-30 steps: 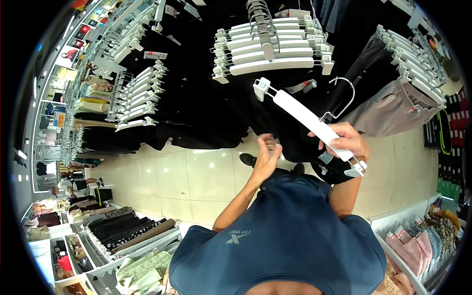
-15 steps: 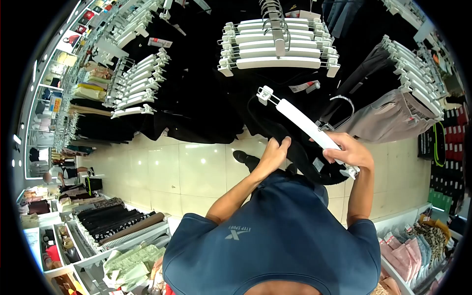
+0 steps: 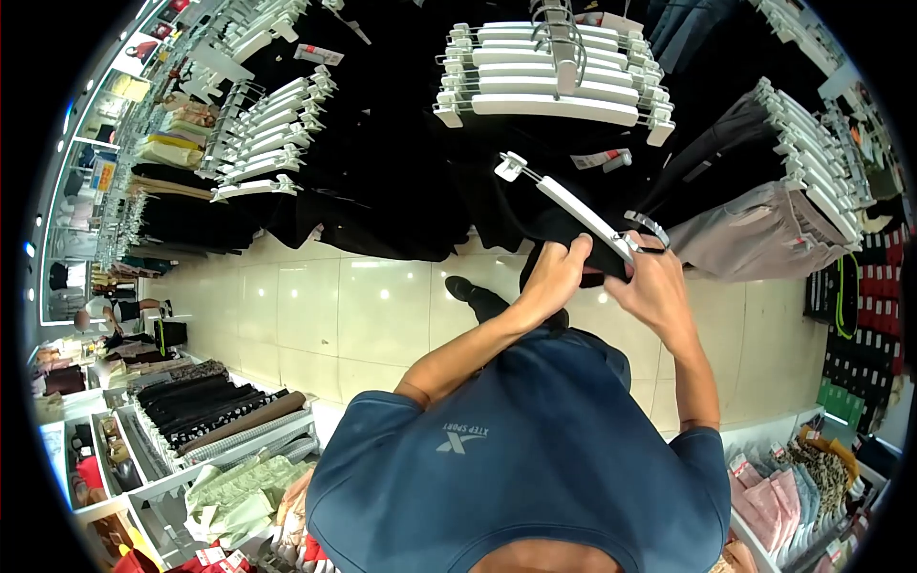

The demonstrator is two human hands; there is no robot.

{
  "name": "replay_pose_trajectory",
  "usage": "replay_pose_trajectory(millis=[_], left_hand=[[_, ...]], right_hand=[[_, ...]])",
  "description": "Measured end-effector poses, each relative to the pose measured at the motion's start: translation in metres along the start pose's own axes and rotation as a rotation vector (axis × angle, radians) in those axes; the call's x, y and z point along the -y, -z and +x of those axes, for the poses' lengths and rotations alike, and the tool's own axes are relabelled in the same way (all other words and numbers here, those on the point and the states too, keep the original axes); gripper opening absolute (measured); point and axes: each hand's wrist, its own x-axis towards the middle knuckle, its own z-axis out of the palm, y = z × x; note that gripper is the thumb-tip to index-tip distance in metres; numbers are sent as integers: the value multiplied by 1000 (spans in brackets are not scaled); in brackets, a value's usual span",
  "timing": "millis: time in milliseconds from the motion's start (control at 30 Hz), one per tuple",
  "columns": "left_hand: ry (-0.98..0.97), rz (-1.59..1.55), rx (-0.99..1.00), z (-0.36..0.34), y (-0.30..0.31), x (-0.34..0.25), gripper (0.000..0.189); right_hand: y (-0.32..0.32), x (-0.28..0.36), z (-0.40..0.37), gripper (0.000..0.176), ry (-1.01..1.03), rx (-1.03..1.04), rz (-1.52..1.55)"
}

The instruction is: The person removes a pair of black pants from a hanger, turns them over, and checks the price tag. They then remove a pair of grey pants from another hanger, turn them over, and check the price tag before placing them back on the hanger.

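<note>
A white clip hanger (image 3: 578,207) with a metal hook slants down to the right in front of the body. My right hand (image 3: 652,286) is closed around its lower right end, near the hook. Beside it, my left hand (image 3: 557,279) pinches black fabric (image 3: 544,215) just under the hanger's bar. The black garment hangs between both hands and merges with the dark clothes behind it, so its outline is hard to tell. Above the hands, several white hangers (image 3: 554,110) hang in a row with black clothes and a red-and-white tag (image 3: 599,159).
Grey trousers (image 3: 750,234) hang at the right, beside a row of white hangers. More hangers (image 3: 263,143) with black clothes stand at the left. Folded clothes lie on shelves (image 3: 205,468) at the lower left. A distant person (image 3: 119,310) is at the far left.
My right hand has moved left and up, closer to my left hand. The hanger has turned to show a thinner edge, and the black garment's loop no longer hangs low at the right.
</note>
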Motion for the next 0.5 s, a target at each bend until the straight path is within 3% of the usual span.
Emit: replay_pose_trajectory(millis=[67, 133, 200, 233, 267, 400, 433, 467, 500], left_hand=[[4, -67, 63, -4, -2, -13, 31], [-58, 95, 218, 0, 12, -6, 37], [-337, 32, 25, -3, 6, 8, 46], [-332, 106, 47, -2, 16, 11, 55], [-325, 133, 7, -1, 21, 15, 50], [-126, 273, -214, 5, 49, 61, 34], [-108, 354, -233, 7, 61, 87, 34], [8, 321, -229, 14, 86, 147, 34], [122, 288, -227, 18, 102, 191, 34]], right_hand=[[-3, -13, 1, 22, -96, 99, 145], [7, -17, 6, 25, -178, 122, 279], [10, -31, 8, 24, -174, 154, 491], [14, -36, 9, 21, -184, 155, 529], [19, -40, 10, 19, -192, 157, 567], [52, -34, 13, 14, -268, 280, 774], [56, -38, 12, 14, -284, 278, 775], [58, -39, 12, 29, -324, 254, 787], [61, -38, 12, 32, -316, 220, 838]])
